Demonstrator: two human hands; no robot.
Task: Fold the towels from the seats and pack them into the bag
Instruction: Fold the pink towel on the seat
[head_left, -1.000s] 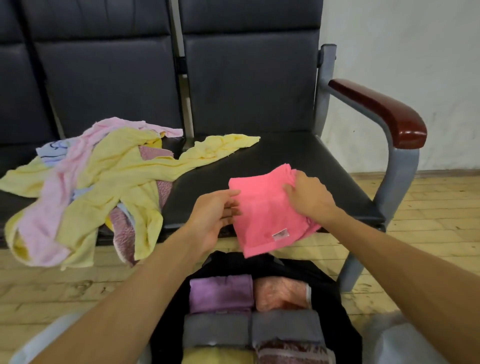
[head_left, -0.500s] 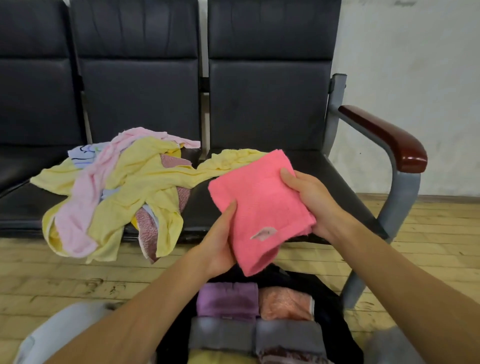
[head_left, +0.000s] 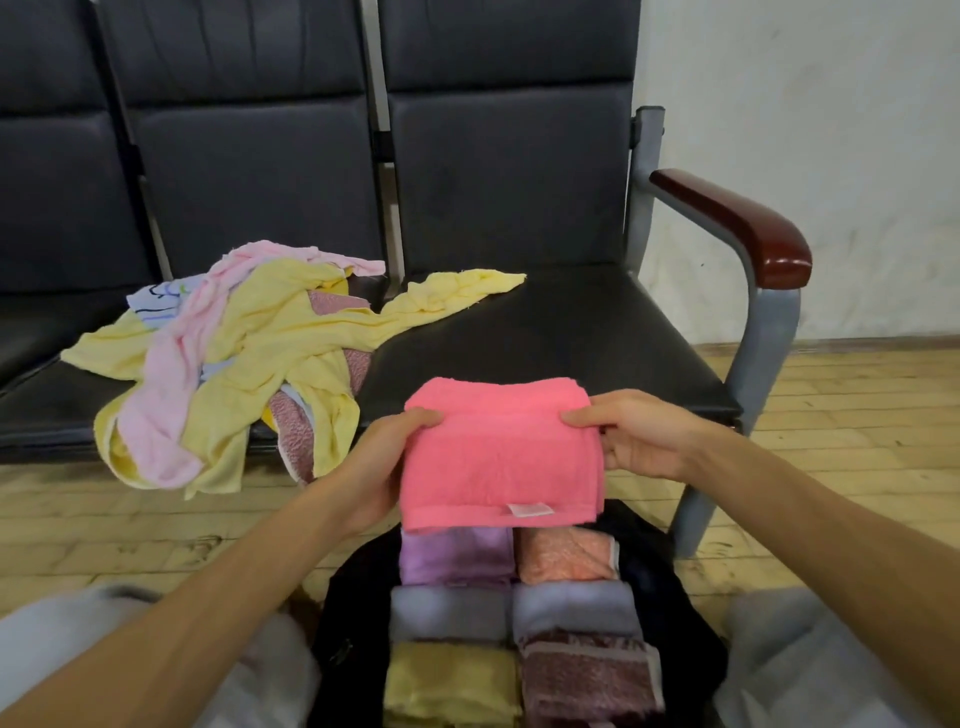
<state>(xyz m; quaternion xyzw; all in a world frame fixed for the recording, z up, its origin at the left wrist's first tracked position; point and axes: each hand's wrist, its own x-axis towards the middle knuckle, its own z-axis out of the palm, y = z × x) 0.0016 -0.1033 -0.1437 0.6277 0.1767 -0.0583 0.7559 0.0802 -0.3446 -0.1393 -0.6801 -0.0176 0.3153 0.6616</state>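
A folded bright pink towel hangs level in the air between the seat's front edge and the bag. My left hand grips its left side, thumb on top. My right hand grips its right side the same way. Below it the black bag lies open on the floor, holding several folded towels in two columns: purple, peach, grey, yellow and maroon. A loose heap of yellow and pale pink towels covers the middle seat and droops over its front edge.
The row of black seats stands against a white wall; the right seat is bare. A grey metal armrest with a dark red wooden top juts out at the right. The floor is light wooden planks. My knees flank the bag.
The pink towel has turned from tilted to level and come down toward the bag. Both hands have shifted to grip its two sides.
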